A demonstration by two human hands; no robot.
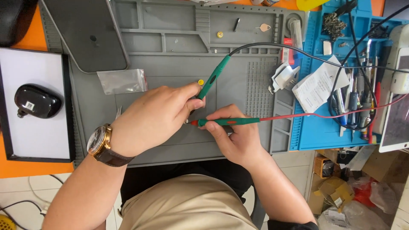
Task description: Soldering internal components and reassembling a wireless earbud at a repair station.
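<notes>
My left hand point(155, 117), with a wristwatch point(101, 144) on its wrist, grips a green probe with a black lead point(215, 76), tip pointing down under the fingers. My right hand point(236, 136) holds a second green probe with a red lead point(230, 122) lying level, its red tip pointing left toward my left hand. Both tips meet over the grey work mat point(179, 68); whatever they touch is hidden by my left hand. A small yellow cap point(200, 81) lies just above my left thumb.
A dark flat device point(85, 32) lies at the mat's top left, a clear plastic bag point(122, 81) below it. A black case point(37, 101) rests on a white tray at left. A blue mat point(324, 127) with tools, papers and cables sits right. Boxes clutter the floor.
</notes>
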